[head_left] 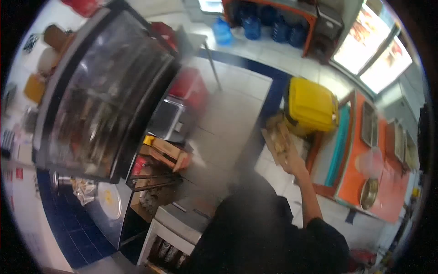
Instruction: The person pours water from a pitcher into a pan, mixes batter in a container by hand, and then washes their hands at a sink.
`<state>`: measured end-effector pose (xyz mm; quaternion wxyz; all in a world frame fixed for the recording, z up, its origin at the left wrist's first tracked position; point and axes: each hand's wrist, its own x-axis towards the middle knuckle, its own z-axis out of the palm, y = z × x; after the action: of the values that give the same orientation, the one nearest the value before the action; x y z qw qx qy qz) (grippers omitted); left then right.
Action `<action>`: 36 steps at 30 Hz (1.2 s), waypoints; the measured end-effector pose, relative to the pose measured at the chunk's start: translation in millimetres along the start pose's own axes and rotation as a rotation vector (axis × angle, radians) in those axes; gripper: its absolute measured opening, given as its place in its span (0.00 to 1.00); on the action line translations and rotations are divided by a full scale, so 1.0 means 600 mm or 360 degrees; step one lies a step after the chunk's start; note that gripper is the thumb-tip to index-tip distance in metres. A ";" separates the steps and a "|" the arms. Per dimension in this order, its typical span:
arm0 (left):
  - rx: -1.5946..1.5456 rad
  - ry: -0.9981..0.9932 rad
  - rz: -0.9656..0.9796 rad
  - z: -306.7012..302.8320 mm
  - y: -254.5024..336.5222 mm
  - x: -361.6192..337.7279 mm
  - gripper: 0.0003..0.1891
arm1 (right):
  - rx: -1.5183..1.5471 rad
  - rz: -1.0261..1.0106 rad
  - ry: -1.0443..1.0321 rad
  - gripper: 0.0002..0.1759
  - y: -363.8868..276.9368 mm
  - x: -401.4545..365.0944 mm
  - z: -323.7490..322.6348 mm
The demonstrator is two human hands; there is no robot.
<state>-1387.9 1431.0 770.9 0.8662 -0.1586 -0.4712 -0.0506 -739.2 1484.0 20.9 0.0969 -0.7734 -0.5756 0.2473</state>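
Observation:
My right hand (pixel 293 163) is closed on the near end of a shallow brown cardboard tray (pixel 270 140). Small pale pieces, too blurred to name, show inside it. The tray is tilted and its far end overlaps the front of a bin with a yellow lid (pixel 312 102). A black sleeve (pixel 326 235) covers my upper right arm. My left hand is out of the picture.
To the right stands an orange counter (pixel 351 182) with metal trays (pixel 369 122) and a metal bowl (pixel 368 194). A large glass display case (pixel 105 96) fills the left. Blue water jugs (pixel 252 28) stand at the back. White tiled floor (pixel 223 132) lies between.

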 end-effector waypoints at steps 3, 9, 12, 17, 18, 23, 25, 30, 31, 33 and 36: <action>-0.0903 -0.0031 -0.0051 -0.228 0.249 -0.075 0.22 | -0.0283 0.0038 -0.0347 0.24 -0.039 0.070 0.005; -0.2287 -0.0896 -0.0072 -0.433 0.602 -0.408 0.19 | -0.0006 0.0096 -0.0358 0.24 -0.007 0.188 0.004; -0.2624 -0.1358 0.0164 -0.625 0.906 -0.533 0.16 | 0.0192 0.0412 -0.0375 0.23 0.101 0.211 0.050; -0.2752 -0.3081 0.0699 -0.851 1.164 -0.902 0.28 | 0.1421 0.1574 -0.0928 0.40 0.181 0.135 0.068; -0.2551 -0.3298 0.0903 -0.878 1.167 -0.891 0.31 | 0.1603 0.1809 -0.1000 0.43 0.165 0.132 0.068; -0.2940 -0.2727 0.1301 -0.964 1.206 -0.763 0.41 | 0.1914 0.1418 -0.0849 0.39 0.203 0.155 0.115; -0.3167 -0.2697 0.1357 -0.961 1.287 -0.663 0.41 | 0.1785 0.1770 -0.0688 0.33 0.216 0.229 0.119; -0.3543 -0.2408 0.1280 -0.973 1.520 -0.608 0.38 | 0.1650 0.1648 -0.0148 0.19 0.240 0.502 0.074; -0.3621 -0.2359 0.1208 -0.974 1.567 -0.591 0.37 | 0.1733 0.1359 -0.0069 0.14 0.261 0.536 0.080; -0.3749 -0.2384 0.1089 -0.975 1.651 -0.554 0.35 | 0.1472 0.1062 0.0020 0.14 0.202 0.616 0.030; -0.3861 -0.2297 0.1106 -0.979 1.777 -0.502 0.35 | 0.1110 0.1266 -0.0010 0.17 0.168 0.748 -0.019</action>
<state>-830.7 2230.2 -19.0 -0.2504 -0.8732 -0.4027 -0.1127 -552.0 1874.5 -134.7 0.2453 -0.8532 -0.1214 0.4441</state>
